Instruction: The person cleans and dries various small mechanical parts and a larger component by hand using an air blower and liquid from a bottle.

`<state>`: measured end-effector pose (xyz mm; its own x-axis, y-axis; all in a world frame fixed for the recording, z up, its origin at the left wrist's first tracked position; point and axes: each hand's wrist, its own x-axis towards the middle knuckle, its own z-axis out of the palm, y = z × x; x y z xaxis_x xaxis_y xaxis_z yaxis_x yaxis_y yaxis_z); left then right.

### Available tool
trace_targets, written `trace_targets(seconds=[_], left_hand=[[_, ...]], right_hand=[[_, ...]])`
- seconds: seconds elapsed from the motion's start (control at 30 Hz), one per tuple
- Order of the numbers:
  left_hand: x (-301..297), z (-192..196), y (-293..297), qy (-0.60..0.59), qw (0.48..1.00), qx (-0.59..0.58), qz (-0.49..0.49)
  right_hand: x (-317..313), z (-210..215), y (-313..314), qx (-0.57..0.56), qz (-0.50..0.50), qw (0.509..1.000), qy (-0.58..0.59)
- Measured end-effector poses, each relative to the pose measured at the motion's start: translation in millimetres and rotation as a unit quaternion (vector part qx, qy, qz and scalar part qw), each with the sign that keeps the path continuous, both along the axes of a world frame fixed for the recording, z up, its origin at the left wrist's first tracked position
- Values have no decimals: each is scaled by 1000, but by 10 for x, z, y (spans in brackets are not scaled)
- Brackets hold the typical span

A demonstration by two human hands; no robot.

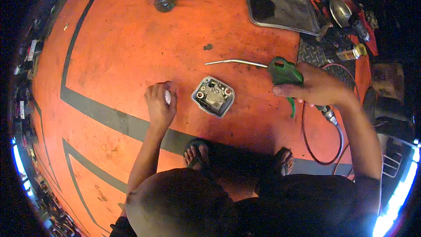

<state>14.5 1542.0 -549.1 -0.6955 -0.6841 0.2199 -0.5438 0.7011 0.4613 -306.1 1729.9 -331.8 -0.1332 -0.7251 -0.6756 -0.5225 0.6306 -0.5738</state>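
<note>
My right hand (322, 83) is closed round the handle of a green air blow gun (284, 71). Its long thin metal nozzle points left, beyond a silver cast metal housing (213, 96) on the floor. Inside that housing's raised rim sit brass-coloured fittings, reddish round parts and a metal plate. To the left of the housing and apart from it, my left hand (161, 105) is closed on a small white object (168, 97). Most of that object is hidden by the fingers, so its kind cannot be made out.
A hose (307, 142) loops from the blow gun at right. Farther off stand a metal tray (285, 27) and a plastic bottle (163, 1) with dark liquid. A spray can (351, 52) lies at far right near a dark tread plate (313, 52). My sandalled feet flank the near floor.
</note>
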Motion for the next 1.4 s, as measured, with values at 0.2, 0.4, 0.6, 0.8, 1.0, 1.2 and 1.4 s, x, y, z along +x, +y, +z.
trace_targets(seconds=[0.2, 0.4, 0.6, 0.8, 1.0, 1.2, 1.4], left_hand=[[-442, 206, 228, -217, 951, -45, -216], [-607, -207, 230, -347, 918, -54, -186], [-800, -10, 259, -372, 911, 2, -176], [-641, -23, 208, -262, 944, 19, -199], [-455, -138, 110, 29, 976, 213, -37], [-498, -141, 233, 85, 955, 282, -24], [-307, -463, 84, 132, 941, 312, 0]], right_hand=[[-13, -18, -20, -86, 52, 995, -8], [64, 72, -96, -79, 90, 991, 51], [97, -41, 48, -191, 47, 977, 81], [-52, -21, 1, -80, 3, 997, 10], [-77, -38, 48, -81, -43, 992, -87], [-95, -56, 47, -120, -59, 988, -82], [-26, -137, 1, -163, 10, 983, -86]])
